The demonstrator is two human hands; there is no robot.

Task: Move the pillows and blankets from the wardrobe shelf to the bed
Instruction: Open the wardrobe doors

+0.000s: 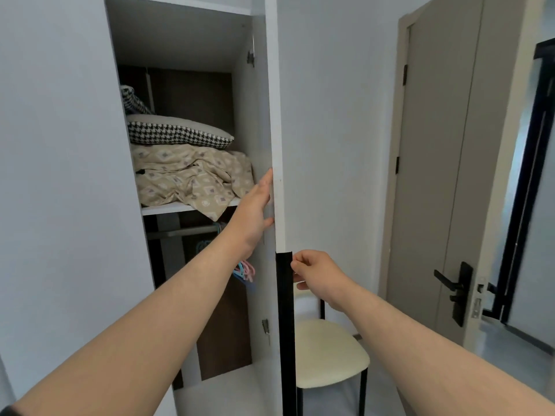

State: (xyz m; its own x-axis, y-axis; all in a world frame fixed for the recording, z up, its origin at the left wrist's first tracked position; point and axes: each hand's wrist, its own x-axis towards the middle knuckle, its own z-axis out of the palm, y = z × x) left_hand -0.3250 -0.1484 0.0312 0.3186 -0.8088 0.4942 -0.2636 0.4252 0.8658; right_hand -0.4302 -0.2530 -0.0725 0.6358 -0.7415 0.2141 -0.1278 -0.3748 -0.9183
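The wardrobe stands open in front of me. On its white shelf [168,208] lies a crumpled beige patterned blanket [192,175], and a houndstooth pillow [177,130] rests on top of it. A second houndstooth pillow [133,100] leans at the back left. My left hand [255,208] lies flat with fingers spread against the inner side of the open wardrobe door [324,130]. My right hand [318,277] curls around the door's black handle strip [283,283] at its edge. The bed is not in view.
Below the shelf a hanging rail [180,231] holds pastel hangers [246,271]. A cream-seated chair [330,355] with black legs stands behind the door. To the right is a beige room door [435,175] with a black lever handle [453,286].
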